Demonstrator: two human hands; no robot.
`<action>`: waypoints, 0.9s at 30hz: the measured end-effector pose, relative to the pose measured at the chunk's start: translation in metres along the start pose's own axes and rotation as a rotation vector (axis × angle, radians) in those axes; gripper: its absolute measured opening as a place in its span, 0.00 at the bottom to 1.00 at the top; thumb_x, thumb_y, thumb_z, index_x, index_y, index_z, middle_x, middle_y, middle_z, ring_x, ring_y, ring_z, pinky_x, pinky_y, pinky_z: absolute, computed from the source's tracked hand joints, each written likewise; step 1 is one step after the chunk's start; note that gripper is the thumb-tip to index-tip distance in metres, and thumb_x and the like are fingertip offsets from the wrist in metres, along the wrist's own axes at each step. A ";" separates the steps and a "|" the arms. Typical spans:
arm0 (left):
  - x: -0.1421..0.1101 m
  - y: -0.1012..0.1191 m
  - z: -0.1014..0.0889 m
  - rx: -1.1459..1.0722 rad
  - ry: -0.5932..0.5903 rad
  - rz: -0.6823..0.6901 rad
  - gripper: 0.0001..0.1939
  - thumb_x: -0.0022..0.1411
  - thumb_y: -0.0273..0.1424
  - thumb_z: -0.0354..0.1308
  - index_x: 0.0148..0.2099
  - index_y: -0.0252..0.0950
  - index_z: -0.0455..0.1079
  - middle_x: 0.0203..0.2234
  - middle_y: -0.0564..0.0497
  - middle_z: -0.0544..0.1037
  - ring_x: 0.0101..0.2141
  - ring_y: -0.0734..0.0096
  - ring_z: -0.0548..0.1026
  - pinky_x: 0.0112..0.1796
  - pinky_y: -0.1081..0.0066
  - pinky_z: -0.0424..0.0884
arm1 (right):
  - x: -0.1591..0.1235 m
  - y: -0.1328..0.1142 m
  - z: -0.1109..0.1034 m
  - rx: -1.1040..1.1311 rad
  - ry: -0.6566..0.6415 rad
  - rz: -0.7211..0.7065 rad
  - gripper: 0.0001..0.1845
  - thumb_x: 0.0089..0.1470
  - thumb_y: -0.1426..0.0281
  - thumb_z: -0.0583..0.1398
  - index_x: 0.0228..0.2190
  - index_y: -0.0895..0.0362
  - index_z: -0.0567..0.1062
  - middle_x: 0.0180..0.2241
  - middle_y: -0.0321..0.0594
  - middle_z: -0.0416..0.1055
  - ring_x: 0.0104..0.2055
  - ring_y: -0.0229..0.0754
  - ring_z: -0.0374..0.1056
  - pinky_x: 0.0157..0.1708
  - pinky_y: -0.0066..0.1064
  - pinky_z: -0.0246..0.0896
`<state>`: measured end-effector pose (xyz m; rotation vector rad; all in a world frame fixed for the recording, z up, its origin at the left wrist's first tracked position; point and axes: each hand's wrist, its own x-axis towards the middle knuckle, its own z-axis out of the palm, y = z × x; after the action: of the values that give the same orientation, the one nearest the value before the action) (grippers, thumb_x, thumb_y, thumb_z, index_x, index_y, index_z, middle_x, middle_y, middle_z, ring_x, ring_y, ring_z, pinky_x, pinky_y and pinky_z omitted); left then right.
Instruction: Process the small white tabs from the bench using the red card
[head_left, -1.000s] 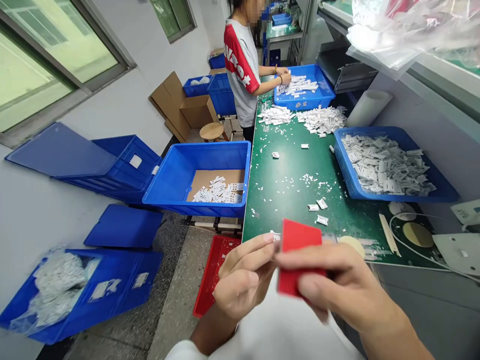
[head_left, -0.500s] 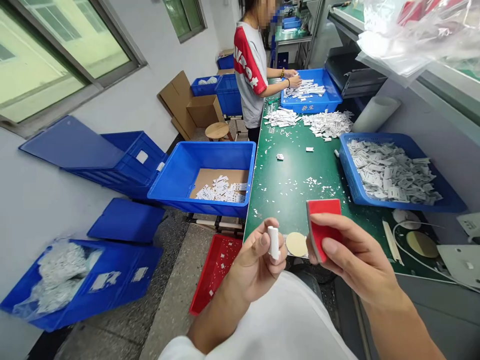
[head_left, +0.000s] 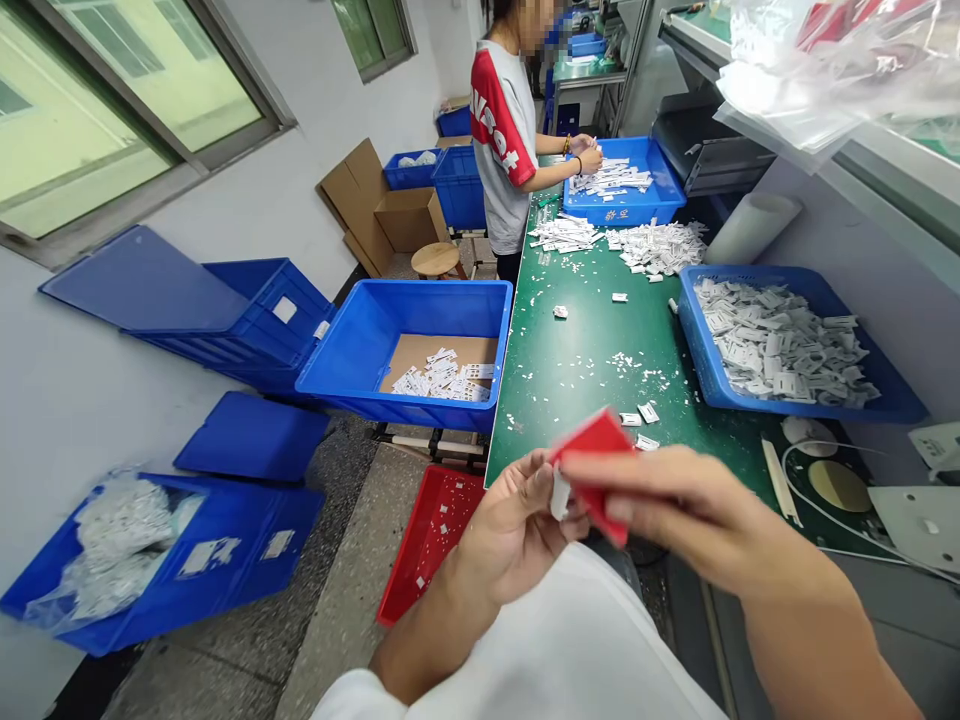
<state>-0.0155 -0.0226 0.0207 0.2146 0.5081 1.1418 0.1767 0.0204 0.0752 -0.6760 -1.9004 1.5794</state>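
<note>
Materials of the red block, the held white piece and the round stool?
Red block: no glare, so matte, perhaps foam or rubber; blurred. White piece: evenly pale and smooth-looking, probably plastic. Stool: likely wood, judging by its tan, satiny top.

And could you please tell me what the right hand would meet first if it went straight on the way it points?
Probably the white piece in the left hand, or that hand itself; the red block in the right hand appears beside the piece, though blur and depth leave contact unclear.
</note>
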 end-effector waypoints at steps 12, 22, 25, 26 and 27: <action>-0.001 -0.001 -0.005 0.162 -0.181 0.151 0.19 0.49 0.39 0.75 0.29 0.34 0.70 0.19 0.54 0.74 0.19 0.79 0.69 0.21 0.78 0.64 | 0.004 0.002 0.012 0.187 0.050 0.162 0.21 0.62 0.57 0.61 0.53 0.51 0.79 0.26 0.40 0.78 0.27 0.41 0.72 0.28 0.31 0.68; -0.015 0.008 -0.015 0.285 -0.415 0.036 0.18 0.45 0.42 0.76 0.30 0.37 0.75 0.16 0.53 0.72 0.18 0.73 0.71 0.20 0.74 0.67 | -0.002 0.020 0.013 0.085 0.521 0.260 0.21 0.62 0.59 0.62 0.54 0.50 0.77 0.33 0.40 0.77 0.29 0.37 0.68 0.29 0.28 0.66; -0.012 0.014 -0.013 0.092 -0.348 0.135 0.23 0.48 0.37 0.75 0.47 0.49 0.75 0.21 0.58 0.69 0.20 0.79 0.71 0.19 0.81 0.69 | -0.006 0.028 0.016 0.148 0.494 0.284 0.23 0.62 0.57 0.60 0.56 0.51 0.76 0.31 0.40 0.76 0.26 0.35 0.64 0.25 0.27 0.62; -0.009 0.015 -0.011 0.043 -0.268 0.164 0.24 0.50 0.35 0.74 0.49 0.52 0.74 0.24 0.58 0.68 0.23 0.81 0.72 0.22 0.84 0.71 | -0.008 0.029 0.018 0.155 0.440 0.275 0.23 0.63 0.57 0.60 0.56 0.52 0.76 0.30 0.41 0.77 0.25 0.36 0.64 0.24 0.27 0.61; -0.005 0.016 -0.010 0.015 -0.180 0.175 0.21 0.51 0.34 0.73 0.48 0.52 0.74 0.27 0.57 0.68 0.27 0.83 0.74 0.26 0.86 0.73 | -0.010 0.030 0.021 0.156 0.393 0.264 0.23 0.63 0.57 0.59 0.55 0.53 0.77 0.30 0.42 0.77 0.26 0.37 0.65 0.23 0.27 0.60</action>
<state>-0.0353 -0.0213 0.0202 0.3776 0.3428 1.2758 0.1696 0.0038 0.0414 -1.1110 -1.4317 1.5890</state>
